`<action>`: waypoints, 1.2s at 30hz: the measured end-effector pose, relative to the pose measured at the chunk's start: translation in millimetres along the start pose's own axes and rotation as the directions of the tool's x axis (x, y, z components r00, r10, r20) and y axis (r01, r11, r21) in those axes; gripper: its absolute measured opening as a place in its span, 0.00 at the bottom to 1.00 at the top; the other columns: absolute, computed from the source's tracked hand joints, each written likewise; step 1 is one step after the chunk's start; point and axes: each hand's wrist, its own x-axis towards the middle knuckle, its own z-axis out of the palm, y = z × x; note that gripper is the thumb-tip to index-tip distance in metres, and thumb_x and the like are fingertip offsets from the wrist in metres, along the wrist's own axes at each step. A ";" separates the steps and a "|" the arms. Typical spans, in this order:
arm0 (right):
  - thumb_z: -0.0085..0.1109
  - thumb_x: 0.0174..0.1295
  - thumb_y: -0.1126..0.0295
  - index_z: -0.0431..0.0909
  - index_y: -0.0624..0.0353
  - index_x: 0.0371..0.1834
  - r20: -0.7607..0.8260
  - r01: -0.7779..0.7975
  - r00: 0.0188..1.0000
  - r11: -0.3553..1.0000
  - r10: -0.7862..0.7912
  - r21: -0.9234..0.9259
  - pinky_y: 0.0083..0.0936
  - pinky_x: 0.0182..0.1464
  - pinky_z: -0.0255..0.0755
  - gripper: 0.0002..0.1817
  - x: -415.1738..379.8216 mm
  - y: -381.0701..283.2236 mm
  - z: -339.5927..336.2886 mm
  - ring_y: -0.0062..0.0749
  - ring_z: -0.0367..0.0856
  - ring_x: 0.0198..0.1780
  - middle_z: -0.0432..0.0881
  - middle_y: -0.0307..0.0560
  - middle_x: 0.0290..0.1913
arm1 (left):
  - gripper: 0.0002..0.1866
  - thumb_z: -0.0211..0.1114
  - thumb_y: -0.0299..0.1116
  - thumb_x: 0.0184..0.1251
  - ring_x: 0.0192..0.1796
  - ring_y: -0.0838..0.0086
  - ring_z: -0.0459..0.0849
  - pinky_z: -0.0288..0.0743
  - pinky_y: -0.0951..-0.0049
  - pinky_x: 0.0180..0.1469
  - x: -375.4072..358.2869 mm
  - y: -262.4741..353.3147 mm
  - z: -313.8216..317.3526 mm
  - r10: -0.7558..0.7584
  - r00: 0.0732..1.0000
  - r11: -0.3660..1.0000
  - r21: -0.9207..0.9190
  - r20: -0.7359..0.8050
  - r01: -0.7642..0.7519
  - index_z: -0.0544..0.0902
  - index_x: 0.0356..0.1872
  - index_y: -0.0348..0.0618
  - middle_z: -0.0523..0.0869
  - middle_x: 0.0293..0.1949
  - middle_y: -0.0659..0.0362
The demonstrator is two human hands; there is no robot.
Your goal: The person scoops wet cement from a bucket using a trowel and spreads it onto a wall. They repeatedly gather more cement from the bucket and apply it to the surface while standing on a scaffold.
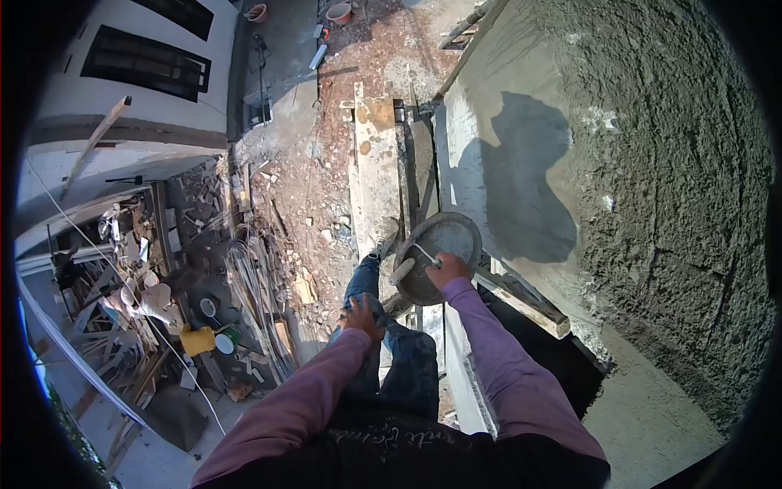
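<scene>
My right hand (449,270) is closed round the handle of a paint roller, whose pale roller head (402,271) lies at the left rim of a round, shallow basin (448,236). The basin is dark and stained and rests beside the plank (376,179) I stand on. My left hand (360,318) lies on my jeans near the knee, fingers spread, holding nothing visible. One shoe (383,236) shows on the plank, left of the basin.
A rough grey wall (652,163) with a smoother band rises on the right. Rubble covers the ground far below. Bundled rods (259,301), a yellow container (197,341) and scrap wood lie at left. A beam (529,303) juts out right of the basin.
</scene>
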 end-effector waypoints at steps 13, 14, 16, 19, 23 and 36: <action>0.60 0.51 0.62 0.84 0.52 0.48 0.175 0.258 0.957 0.952 -0.230 -0.163 0.45 0.56 0.75 0.20 141.2 -79.3 64.7 0.53 0.83 0.51 0.86 0.55 0.47 | 0.59 0.71 0.59 0.52 0.74 0.32 0.56 0.62 0.31 0.67 20.7 -26.8 -50.1 -0.036 0.995 0.997 0.066 0.097 0.029 0.47 0.80 0.50 0.53 0.78 0.43; 0.59 0.51 0.63 0.84 0.52 0.49 0.186 0.314 0.941 0.932 -0.281 -0.180 0.45 0.56 0.75 0.20 150.4 -94.0 58.0 0.53 0.83 0.50 0.86 0.55 0.46 | 0.58 0.71 0.59 0.52 0.75 0.33 0.56 0.61 0.32 0.68 20.8 -24.0 -58.8 -0.045 0.993 0.998 0.053 0.106 0.040 0.48 0.79 0.50 0.53 0.77 0.43; 0.57 0.54 0.62 0.84 0.51 0.45 0.220 0.399 0.911 0.878 -0.348 -0.263 0.43 0.57 0.73 0.16 177.0 -109.1 69.1 0.49 0.84 0.51 0.87 0.53 0.45 | 0.57 0.72 0.58 0.53 0.75 0.33 0.56 0.60 0.33 0.69 26.6 -21.8 -67.9 -0.054 0.993 0.998 0.038 0.107 0.050 0.49 0.79 0.50 0.54 0.77 0.43; 0.55 0.57 0.63 0.83 0.50 0.44 0.283 0.466 0.881 0.803 -0.380 -0.372 0.39 0.59 0.70 0.14 212.5 -147.4 64.2 0.44 0.84 0.52 0.87 0.50 0.45 | 0.57 0.72 0.57 0.52 0.75 0.34 0.56 0.61 0.33 0.69 34.6 -28.3 -72.6 -0.052 0.995 0.999 0.021 0.091 0.050 0.49 0.79 0.51 0.54 0.77 0.43; 0.60 0.55 0.62 0.84 0.49 0.44 0.349 0.549 0.833 0.713 -0.429 -0.435 0.38 0.61 0.70 0.14 247.6 -172.9 72.6 0.45 0.83 0.55 0.86 0.52 0.49 | 0.57 0.72 0.56 0.51 0.74 0.35 0.59 0.63 0.34 0.66 38.2 -31.6 -82.6 -0.039 0.995 0.999 -0.024 0.095 0.041 0.50 0.79 0.50 0.55 0.76 0.43; 0.65 0.56 0.69 0.78 0.55 0.49 -0.566 0.745 0.504 0.660 -0.653 -0.097 0.44 0.53 0.73 0.17 346.6 -287.5 8.4 0.50 0.79 0.49 0.78 0.54 0.43 | 0.55 0.73 0.55 0.51 0.72 0.37 0.62 0.67 0.37 0.66 54.1 -26.0 -115.7 -0.052 0.990 0.999 -0.010 0.132 0.054 0.52 0.78 0.49 0.57 0.75 0.45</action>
